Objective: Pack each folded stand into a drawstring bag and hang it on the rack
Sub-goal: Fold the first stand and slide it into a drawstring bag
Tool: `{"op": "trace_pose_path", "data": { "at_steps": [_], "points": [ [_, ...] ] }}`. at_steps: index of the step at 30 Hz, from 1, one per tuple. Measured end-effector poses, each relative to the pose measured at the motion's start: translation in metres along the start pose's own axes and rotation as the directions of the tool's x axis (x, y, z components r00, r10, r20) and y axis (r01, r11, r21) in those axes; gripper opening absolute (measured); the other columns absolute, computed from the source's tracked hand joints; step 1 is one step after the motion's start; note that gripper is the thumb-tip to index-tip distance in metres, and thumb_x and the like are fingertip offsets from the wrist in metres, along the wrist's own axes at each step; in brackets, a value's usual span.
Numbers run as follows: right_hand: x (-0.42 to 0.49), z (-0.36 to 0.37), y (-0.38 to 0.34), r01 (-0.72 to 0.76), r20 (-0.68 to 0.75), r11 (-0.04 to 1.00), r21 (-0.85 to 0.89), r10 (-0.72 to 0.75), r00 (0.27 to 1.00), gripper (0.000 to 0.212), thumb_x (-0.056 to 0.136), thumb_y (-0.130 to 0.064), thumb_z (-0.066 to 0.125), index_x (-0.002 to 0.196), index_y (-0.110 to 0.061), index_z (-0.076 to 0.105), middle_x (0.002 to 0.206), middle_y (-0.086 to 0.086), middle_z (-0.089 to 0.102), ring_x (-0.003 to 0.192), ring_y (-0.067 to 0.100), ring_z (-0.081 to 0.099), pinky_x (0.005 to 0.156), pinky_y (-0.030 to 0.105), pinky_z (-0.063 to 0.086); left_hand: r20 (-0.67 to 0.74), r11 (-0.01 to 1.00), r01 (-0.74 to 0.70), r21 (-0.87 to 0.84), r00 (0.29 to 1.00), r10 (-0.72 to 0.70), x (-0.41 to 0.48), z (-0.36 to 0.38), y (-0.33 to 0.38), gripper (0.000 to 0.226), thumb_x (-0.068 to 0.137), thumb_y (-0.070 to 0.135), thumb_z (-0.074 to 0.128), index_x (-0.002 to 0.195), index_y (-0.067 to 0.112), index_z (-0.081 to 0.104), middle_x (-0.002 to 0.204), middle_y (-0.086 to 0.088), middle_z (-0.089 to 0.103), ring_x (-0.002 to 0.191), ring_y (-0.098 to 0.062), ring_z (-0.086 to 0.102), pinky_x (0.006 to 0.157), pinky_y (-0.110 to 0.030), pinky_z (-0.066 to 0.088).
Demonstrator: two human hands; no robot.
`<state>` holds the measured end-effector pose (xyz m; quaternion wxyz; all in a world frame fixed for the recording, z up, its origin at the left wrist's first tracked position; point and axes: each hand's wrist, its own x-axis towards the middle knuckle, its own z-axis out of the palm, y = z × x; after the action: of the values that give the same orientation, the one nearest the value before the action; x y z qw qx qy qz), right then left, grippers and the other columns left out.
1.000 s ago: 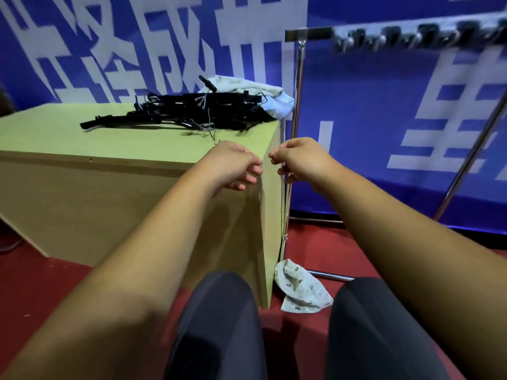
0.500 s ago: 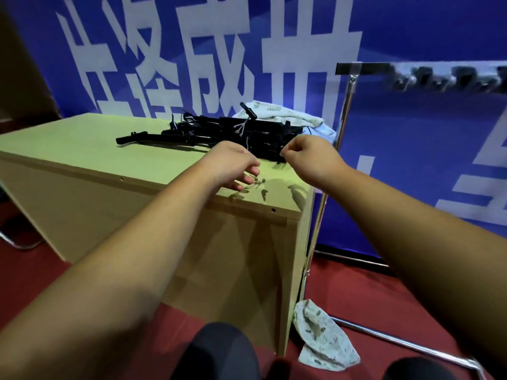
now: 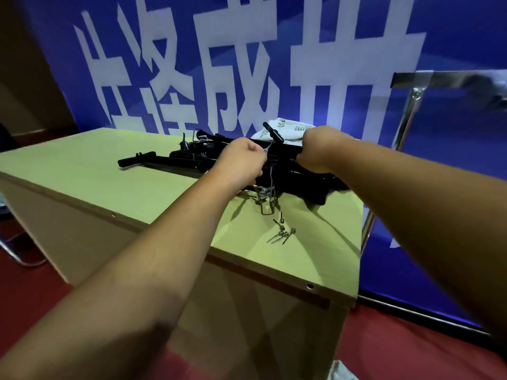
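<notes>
A pile of black folded stands (image 3: pixel 175 161) lies on the pale green table (image 3: pixel 115 187). Behind the pile sits a heap of white leaf-printed drawstring bags (image 3: pixel 285 130). My left hand (image 3: pixel 241 163) reaches into the pile with its fingers curled around a black stand and its wire parts. My right hand (image 3: pixel 321 149) is also in the pile, fingers curled over the same black stand. A thin wire frame (image 3: pixel 267 200) hangs down from the stand between my hands. The chrome rack (image 3: pixel 414 91) stands at the right behind the table.
Several small metal pins (image 3: pixel 282 234) lie loose on the table near its right front edge. One white bag (image 3: pixel 340 373) lies on the red floor by the table's corner. A blue banner with white characters covers the back wall.
Both hands moved forward from the table's near edge into the pile and took hold of a black stand. The small metal pins now lie on the table. The view tilted up.
</notes>
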<state>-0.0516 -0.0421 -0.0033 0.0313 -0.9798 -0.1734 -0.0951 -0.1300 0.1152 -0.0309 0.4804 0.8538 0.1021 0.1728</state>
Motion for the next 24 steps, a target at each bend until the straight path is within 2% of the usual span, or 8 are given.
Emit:
{"op": "trace_pose_path", "data": {
  "at_steps": [4,9,12,14,17,19,21,24],
  "points": [
    [0.022,0.007,-0.003,-0.013,0.05,0.997,-0.079,0.017,0.999,0.013,0.1,-0.019,0.054,0.089,-0.013,0.057,0.085,0.007,0.054,0.072,0.022,0.052,0.065,0.033,0.044,0.028,0.999,-0.017,-0.037,0.999,0.018,0.011,0.006,-0.008,0.015,0.103,0.017,0.055,0.11,0.021,0.068,0.109,0.002,0.07,0.089,-0.014,0.074,0.072,-0.035,0.065],
    [0.042,0.016,-0.007,-0.096,0.093,0.995,-0.027,0.098,0.991,0.014,0.095,-0.023,0.056,0.101,-0.011,0.062,0.094,0.01,0.059,0.096,0.035,0.061,0.09,0.043,0.053,0.04,0.999,-0.024,-0.036,0.999,0.026,0.015,0.009,-0.014,0.014,0.103,0.019,0.057,0.11,0.024,0.067,0.108,0.001,0.07,0.089,-0.015,0.075,0.074,-0.039,0.065],
    [0.039,0.011,-0.013,-0.168,0.115,0.985,0.023,0.164,0.98,0.015,0.097,-0.022,0.056,0.108,-0.013,0.052,0.117,0.014,0.056,0.122,0.042,0.057,0.108,0.049,0.049,0.037,0.999,-0.015,-0.029,0.999,0.016,0.014,0.007,-0.013,0.014,0.103,0.019,0.057,0.112,0.023,0.067,0.109,0.001,0.07,0.09,-0.016,0.075,0.075,-0.041,0.066],
    [0.031,0.005,-0.014,-0.201,0.095,0.977,0.07,0.194,0.976,0.015,0.099,-0.02,0.058,0.112,-0.016,0.052,0.122,0.013,0.055,0.129,0.04,0.054,0.112,0.046,0.046,0.049,1.0,-0.013,-0.025,0.999,0.014,0.01,0.006,-0.011,0.012,0.103,0.019,0.057,0.107,0.025,0.067,0.11,0.002,0.07,0.088,-0.016,0.075,0.072,-0.037,0.065],
    [0.018,-0.009,-0.009,-0.209,0.044,0.97,0.122,0.205,0.978,0.01,0.101,-0.016,0.057,0.108,-0.014,0.051,0.111,0.01,0.053,0.125,0.035,0.058,0.104,0.04,0.046,0.064,0.999,-0.001,-0.039,0.998,0.004,0.003,0.004,-0.004,0.01,0.102,0.019,0.058,0.102,0.025,0.066,0.107,-0.001,0.071,0.086,-0.015,0.074,0.07,-0.034,0.064],
    [0.011,-0.018,-0.003,-0.211,0.044,0.962,0.172,0.206,0.978,0.005,0.1,-0.011,0.054,0.098,-0.008,0.051,0.098,0.008,0.052,0.106,0.033,0.06,0.087,0.037,0.048,0.078,0.998,0.022,-0.065,0.997,-0.017,-0.002,0.004,0.003,0.01,0.101,0.017,0.059,0.103,0.021,0.067,0.105,-0.004,0.071,0.082,-0.015,0.073,0.072,-0.037,0.065],
    [0.005,-0.028,0.002,-0.207,0.049,0.955,0.211,0.201,0.978,0.018,0.098,-0.005,0.052,0.08,-0.008,0.05,0.083,0.006,0.048,0.08,0.027,0.052,0.069,0.034,0.043,0.092,0.995,0.038,-0.094,0.995,-0.029,-0.007,0.005,0.01,0.01,0.1,0.015,0.059,0.103,0.016,0.068,0.103,-0.008,0.072,0.077,-0.016,0.072,0.073,-0.039,0.065],
    [-0.016,-0.052,0.007,-0.205,0.037,0.959,0.197,0.201,0.979,0.03,0.098,-0.001,0.049,0.071,-0.012,0.044,0.075,0.007,0.045,0.062,0.023,0.043,0.054,0.031,0.036,0.109,0.992,0.032,-0.124,0.994,-0.019,-0.017,0.003,0.024,0.009,0.1,0.013,0.058,0.103,0.011,0.067,0.099,-0.011,0.069,0.073,-0.017,0.071,0.077,-0.04,0.065]
  ]
}}
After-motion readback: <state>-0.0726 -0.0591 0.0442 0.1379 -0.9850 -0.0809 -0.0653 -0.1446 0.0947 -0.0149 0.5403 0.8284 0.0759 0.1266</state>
